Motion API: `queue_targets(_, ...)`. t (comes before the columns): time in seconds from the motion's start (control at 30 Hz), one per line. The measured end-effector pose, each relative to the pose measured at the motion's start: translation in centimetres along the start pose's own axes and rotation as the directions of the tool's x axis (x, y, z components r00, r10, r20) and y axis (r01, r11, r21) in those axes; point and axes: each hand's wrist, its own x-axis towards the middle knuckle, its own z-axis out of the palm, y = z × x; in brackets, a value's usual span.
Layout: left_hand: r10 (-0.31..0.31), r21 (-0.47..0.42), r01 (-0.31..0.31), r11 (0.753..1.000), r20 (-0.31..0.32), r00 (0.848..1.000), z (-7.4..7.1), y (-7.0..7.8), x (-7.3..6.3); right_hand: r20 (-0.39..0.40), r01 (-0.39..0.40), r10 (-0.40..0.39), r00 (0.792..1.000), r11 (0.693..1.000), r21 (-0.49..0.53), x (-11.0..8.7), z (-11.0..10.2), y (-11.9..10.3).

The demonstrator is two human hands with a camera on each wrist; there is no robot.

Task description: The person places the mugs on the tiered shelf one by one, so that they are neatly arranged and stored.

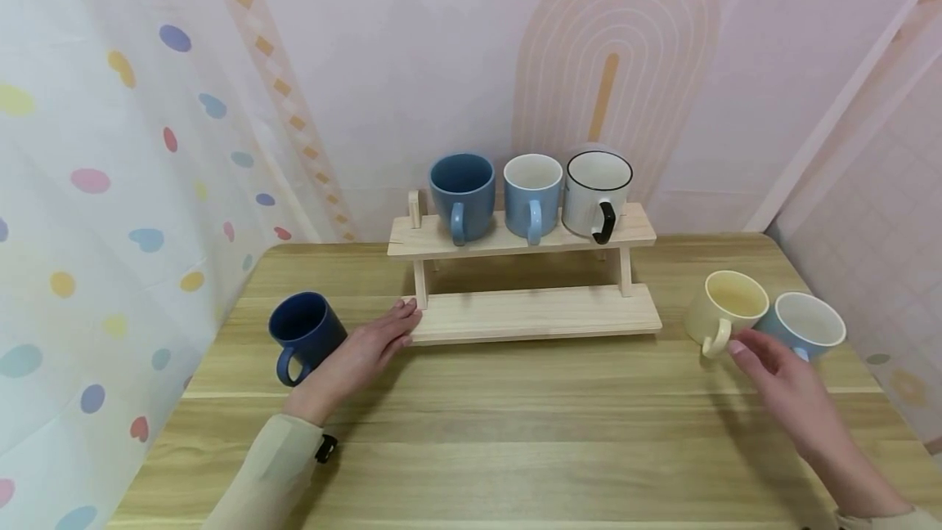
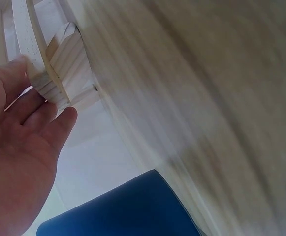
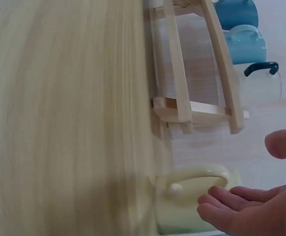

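My left hand grips the left end of a two-tier wooden shelf; in the left wrist view its thumb and fingers lie about the board's end. A dark blue mug stands beside that wrist, its handle toward the front. On the right, my right hand is at the handle of a pale yellow mug, thumb and fingers apart in the right wrist view. Whether its fingertips touch the handle I cannot tell. Partly behind the yellow mug and hand stands a light blue mug with a white inside.
The upper tier bears a blue mug, a light blue mug and a white mug with a black rim and handle. Behind the wooden table hangs a patterned curtain. A dotted curtain borders the left.
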Motion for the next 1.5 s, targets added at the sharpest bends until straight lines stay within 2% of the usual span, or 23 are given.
queue_targets(0.1, -0.004, 0.000, 0.004, 1.000, 0.000, 1.000, 0.0, 0.0, 0.0, 0.039, -0.042, 0.039, 0.998, 0.996, 0.080, 0.5, 0.1, 0.4)
queue_targets(0.13, -0.004, 0.002, 0.004, 1.000, -0.002, 1.000, 0.0, 0.0, 0.0, 0.056, -0.056, 0.049, 0.997, 0.988, 0.145, 0.7, 0.3, 0.5)
queue_targets(0.2, 0.003, 0.005, -0.003, 1.000, -0.008, 1.000, 0.0, 0.0, 0.0, 0.087, -0.087, 0.064, 0.994, 0.953, 0.291, 1.0, 0.5, 0.9)
queue_targets(0.23, 0.010, 0.009, -0.010, 1.000, -0.013, 1.000, 0.0, -0.1, 0.0, 0.102, -0.096, 0.062, 0.993, 0.923, 0.373, 1.2, 0.6, 1.1)
queue_targets(0.3, 0.023, 0.016, -0.022, 1.000, -0.025, 0.999, 0.1, -0.1, 0.0, 0.125, -0.119, 0.061, 0.990, 0.841, 0.529, 1.5, 0.9, 1.5)
queue_targets(0.4, 0.037, 0.020, -0.036, 0.999, -0.041, 0.998, 0.1, 0.0, 0.0, 0.149, -0.127, 0.033, 0.988, 0.720, 0.682, 1.9, 1.3, 2.1)
queue_targets(0.47, 0.036, 0.021, -0.035, 0.999, -0.043, 0.998, 0.1, 0.0, 0.0, 0.163, -0.133, 0.014, 0.987, 0.651, 0.748, 2.0, 1.5, 2.2)
queue_targets(0.5, 0.037, 0.021, -0.036, 0.999, -0.043, 0.998, 0.1, 0.0, 0.0, 0.169, -0.136, 0.006, 0.986, 0.624, 0.770, 2.1, 1.6, 2.3)
queue_targets(0.57, 0.032, 0.019, -0.032, 0.999, -0.039, 0.999, 0.1, 0.0, 0.1, 0.179, -0.151, 0.012, 0.984, 0.598, 0.788, 2.3, 1.9, 2.2)
queue_targets(0.87, 0.020, 0.019, -0.019, 1.000, -0.030, 0.999, 0.1, 0.0, 0.0, 0.188, -0.238, 0.147, 0.971, 0.603, 0.761, 3.0, 2.8, 1.4)
queue_targets(0.97, 0.016, 0.018, -0.016, 1.000, -0.034, 0.999, 0.0, 0.1, -0.1, 0.168, -0.241, 0.176, 0.970, 0.620, 0.746, 2.9, 3.1, 1.2)
queue_targets(1.1, 0.027, 0.015, -0.026, 1.000, -0.051, 0.998, 0.0, 0.1, -0.1, 0.123, -0.219, 0.190, 0.974, 0.653, 0.725, 2.8, 3.3, 0.9)
queue_targets(1.23, 0.047, 0.012, -0.046, 0.999, -0.068, 0.997, 0.1, 0.1, -0.1, 0.085, -0.187, 0.184, 0.979, 0.662, 0.726, 2.6, 3.5, 0.8)
queue_targets(1.5, 0.049, 0.015, -0.048, 0.999, -0.056, 0.997, 0.2, -0.1, -0.1, 0.013, -0.123, 0.163, 0.987, 0.688, 0.715, 2.3, 3.6, 0.0)
